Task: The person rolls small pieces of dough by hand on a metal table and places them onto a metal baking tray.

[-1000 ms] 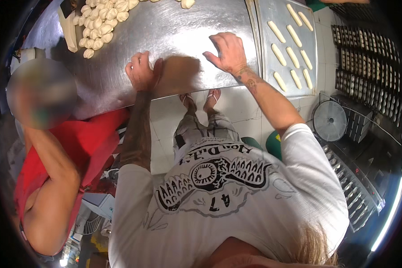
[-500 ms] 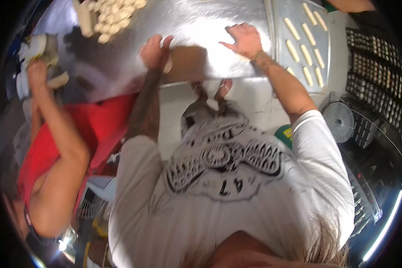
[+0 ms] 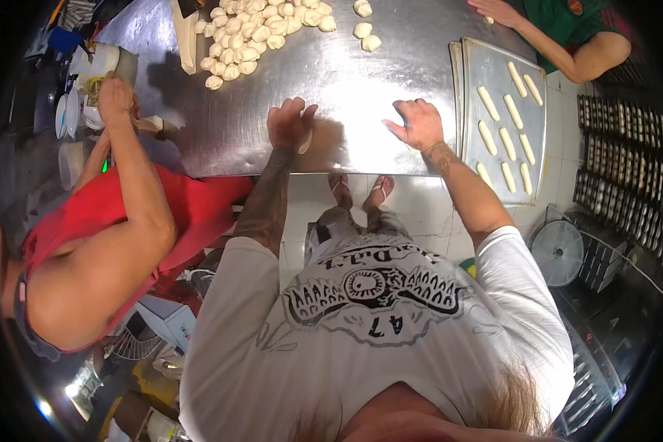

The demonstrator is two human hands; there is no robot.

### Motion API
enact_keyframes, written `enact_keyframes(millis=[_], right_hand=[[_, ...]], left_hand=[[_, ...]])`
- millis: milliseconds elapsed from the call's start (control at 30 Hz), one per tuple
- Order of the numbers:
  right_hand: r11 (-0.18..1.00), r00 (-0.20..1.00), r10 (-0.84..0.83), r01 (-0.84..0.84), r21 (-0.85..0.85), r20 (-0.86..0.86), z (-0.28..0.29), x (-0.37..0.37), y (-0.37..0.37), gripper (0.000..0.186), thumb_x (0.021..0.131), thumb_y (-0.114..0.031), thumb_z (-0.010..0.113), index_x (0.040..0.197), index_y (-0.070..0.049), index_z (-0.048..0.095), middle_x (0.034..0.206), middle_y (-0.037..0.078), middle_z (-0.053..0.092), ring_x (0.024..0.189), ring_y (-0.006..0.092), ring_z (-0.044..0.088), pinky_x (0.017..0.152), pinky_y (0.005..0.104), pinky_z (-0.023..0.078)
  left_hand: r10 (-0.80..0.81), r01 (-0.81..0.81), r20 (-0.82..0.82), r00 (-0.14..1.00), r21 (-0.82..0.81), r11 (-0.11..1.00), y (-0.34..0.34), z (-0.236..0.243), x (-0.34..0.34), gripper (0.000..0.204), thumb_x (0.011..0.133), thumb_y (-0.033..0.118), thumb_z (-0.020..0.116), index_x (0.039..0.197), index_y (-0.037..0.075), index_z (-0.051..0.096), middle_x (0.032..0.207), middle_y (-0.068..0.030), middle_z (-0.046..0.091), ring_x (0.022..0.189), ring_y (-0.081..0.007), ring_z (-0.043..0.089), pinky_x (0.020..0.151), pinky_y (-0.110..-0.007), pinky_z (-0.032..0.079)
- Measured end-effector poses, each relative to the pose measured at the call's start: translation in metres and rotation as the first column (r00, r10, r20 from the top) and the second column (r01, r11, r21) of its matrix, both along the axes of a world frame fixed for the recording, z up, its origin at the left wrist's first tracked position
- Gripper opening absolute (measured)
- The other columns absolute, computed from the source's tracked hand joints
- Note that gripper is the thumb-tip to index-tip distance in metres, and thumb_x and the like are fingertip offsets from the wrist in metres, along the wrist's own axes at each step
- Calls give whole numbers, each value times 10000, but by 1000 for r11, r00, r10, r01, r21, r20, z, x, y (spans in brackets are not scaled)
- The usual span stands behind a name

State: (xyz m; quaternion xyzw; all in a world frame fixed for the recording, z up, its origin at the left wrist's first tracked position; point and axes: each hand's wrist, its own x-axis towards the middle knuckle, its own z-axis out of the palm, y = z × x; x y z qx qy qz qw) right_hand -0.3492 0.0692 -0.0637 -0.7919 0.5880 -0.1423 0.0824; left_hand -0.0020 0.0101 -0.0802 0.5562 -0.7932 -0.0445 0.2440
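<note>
My left hand [image 3: 291, 123] rests palm down near the front edge of the metal table [image 3: 346, 81]. Its fingers are stretched forward, and the pale end of a dough piece [image 3: 306, 142] peeks out from under the palm. To the right, my right hand [image 3: 418, 125] also lies palm down, thumb spread toward the left. A small light edge shows below its palm, but I cannot make out the piece under it. Beyond my left hand is a pile of pale dough balls [image 3: 243, 37], with several loose dough balls [image 3: 370, 43] to its right.
Right of my hand, a metal tray [image 3: 493, 70] holds dough sticks [image 3: 513, 112]. A person in green [image 3: 582, 29] reaches in at far right; another in red [image 3: 125, 221] works at left. A wooden piece [image 3: 184, 37] borders the pile. Racks [image 3: 619, 151] and a fan [image 3: 558, 250] stand right.
The whole view has shifted, so the table and my hands sit lower in the picture. More of the pile and of the person in green shows. My hands remain palm down.
</note>
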Motion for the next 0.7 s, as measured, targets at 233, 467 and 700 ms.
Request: enact_keyframes(millis=[233,467,700], right_hand=[[998,999,-31,32,-62,9,6,3,-6,505,940,-615,706,1112,-140,714,917,60,733,915,282,664,827,435,534],[952,992,-124,129,278,-36,37,12,-3,610,956,-698,645,1093,-106,704,859,150,733,845,336,726,801,484,587],[988,994,32,-16,154,-102,-1,3,10,567,964,-664,643,1087,-112,686,911,125,746,899,315,717,786,467,589]], left_hand=[[24,-25,18,1000,59,998,-2,5,-2,272,1012,376,675,919,121,656,886,-109,678,831,-364,658,775,-500,470],[47,-87,136,990,303,949,1,15,0,334,1009,411,670,884,101,660,832,-138,678,785,-395,660,739,-535,470],[-136,132,-31,990,-113,985,31,-2,8,345,995,429,726,872,112,664,603,-153,566,618,-423,605,681,-555,475]])
